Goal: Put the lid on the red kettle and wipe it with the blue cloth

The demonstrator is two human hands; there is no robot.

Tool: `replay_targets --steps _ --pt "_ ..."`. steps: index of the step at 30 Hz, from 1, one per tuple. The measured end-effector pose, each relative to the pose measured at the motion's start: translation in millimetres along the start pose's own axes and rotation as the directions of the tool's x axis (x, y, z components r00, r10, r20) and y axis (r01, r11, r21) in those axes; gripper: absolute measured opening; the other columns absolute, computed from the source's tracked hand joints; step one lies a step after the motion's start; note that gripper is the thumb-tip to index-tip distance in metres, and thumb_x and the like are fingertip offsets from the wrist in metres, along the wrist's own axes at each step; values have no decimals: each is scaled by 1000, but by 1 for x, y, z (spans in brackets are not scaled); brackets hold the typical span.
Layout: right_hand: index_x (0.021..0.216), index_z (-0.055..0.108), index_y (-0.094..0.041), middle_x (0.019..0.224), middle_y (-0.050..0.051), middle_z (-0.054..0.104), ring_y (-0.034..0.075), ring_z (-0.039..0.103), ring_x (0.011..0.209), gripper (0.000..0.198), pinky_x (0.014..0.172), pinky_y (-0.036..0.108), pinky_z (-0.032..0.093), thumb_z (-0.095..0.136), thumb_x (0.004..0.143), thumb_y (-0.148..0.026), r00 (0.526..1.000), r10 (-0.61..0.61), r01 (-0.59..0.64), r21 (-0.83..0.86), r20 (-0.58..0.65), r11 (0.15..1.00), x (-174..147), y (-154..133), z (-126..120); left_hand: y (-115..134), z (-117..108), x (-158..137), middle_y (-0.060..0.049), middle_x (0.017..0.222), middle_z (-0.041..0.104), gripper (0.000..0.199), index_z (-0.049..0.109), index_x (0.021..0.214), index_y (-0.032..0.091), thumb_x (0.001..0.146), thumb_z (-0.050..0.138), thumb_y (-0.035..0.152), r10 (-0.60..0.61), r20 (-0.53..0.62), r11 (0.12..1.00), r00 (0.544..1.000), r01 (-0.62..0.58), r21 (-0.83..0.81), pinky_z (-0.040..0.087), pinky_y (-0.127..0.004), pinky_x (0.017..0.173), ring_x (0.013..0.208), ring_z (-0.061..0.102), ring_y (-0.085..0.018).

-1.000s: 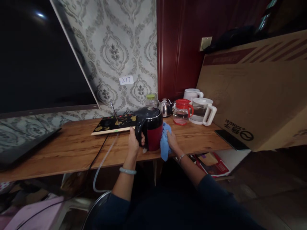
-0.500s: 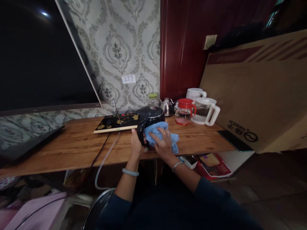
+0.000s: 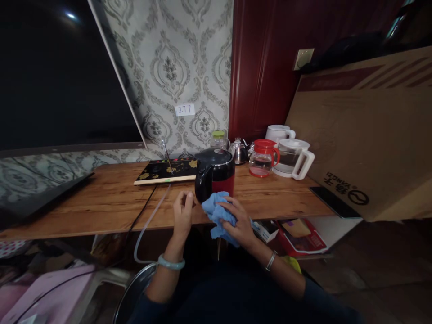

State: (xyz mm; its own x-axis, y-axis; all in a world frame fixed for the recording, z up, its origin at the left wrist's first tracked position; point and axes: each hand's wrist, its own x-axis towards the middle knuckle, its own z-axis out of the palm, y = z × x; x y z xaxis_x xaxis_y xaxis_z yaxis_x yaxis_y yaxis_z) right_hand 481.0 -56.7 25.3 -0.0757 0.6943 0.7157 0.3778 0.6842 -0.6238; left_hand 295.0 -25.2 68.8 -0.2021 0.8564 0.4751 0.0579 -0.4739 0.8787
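Note:
A black and red electric kettle [image 3: 223, 185] stands upright on the wooden counter, lid closed, its black handle turned toward me. My right hand [image 3: 240, 220] grips a crumpled blue cloth [image 3: 219, 215] just in front of the kettle's lower body; whether the cloth touches it I cannot tell. To the left of the kettle handle, my left hand [image 3: 183, 211] is held apart from it, fingers curled in and thumb up, with nothing visible in them. The kettle's base is partly hidden behind the cloth.
Left of the kettle lies a black induction plate [image 3: 168, 170] with a thin metal spout. Behind and right stand a steel teapot [image 3: 238, 152], a red-lidded glass jug [image 3: 261, 159] and a white-lidded jug [image 3: 290, 157]. A large cardboard box [image 3: 364, 130] leans at the right.
My left hand has let go of the kettle handle and moved left. My right hand has drawn the blue cloth down off the kettle's side toward me, uncovering its red part.

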Motion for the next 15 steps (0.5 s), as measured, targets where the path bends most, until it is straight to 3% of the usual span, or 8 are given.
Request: replay_targets --steps 3,5,7,12,15 --pt "126 64 -29 130 8 62 28 59 122 38 105 46 48 63 88 -32 999 -4 -6 209 49 978 9 -28 2 8 -9 -16 -2 78 62 40 65 89 19 88 60 59 21 133 999 991 -17 -29 46 -26 69 73 59 -15" --pt "131 60 -27 130 8 62 27 59 123 41 107 45 47 61 91 -37 997 -1 -22 295 76 955 16 -42 8 16 -10 -27 -9 112 67 57 62 119 20 81 67 63 61 231 996 971 -46 -71 51 -31 86 101 64 -22" --pt "135 56 -26 132 9 61 26 57 125 44 111 45 45 57 93 -39 995 -23 -8 325 93 946 22 -52 16 23 -9 -37 -13 130 62 77 57 133 20 71 77 62 76 274 995 959 -57 -76 49 -37 100 119 61 -28" --pt "149 44 -26 152 9 47 26 43 141 59 119 46 35 56 92 -36 949 -139 46 312 283 949 33 -60 22 25 -9 -37 -9 115 70 59 62 121 21 74 78 53 -101 -7 985 995 98 -141 53 -35 96 107 68 -25" --pt "142 53 -27 147 9 52 27 47 137 52 115 47 41 58 90 -33 987 -30 -17 287 159 958 37 -52 20 21 -14 -14 -7 109 71 58 63 118 19 74 78 55 -124 -164 979 979 94 -179 55 -33 89 95 69 -21"
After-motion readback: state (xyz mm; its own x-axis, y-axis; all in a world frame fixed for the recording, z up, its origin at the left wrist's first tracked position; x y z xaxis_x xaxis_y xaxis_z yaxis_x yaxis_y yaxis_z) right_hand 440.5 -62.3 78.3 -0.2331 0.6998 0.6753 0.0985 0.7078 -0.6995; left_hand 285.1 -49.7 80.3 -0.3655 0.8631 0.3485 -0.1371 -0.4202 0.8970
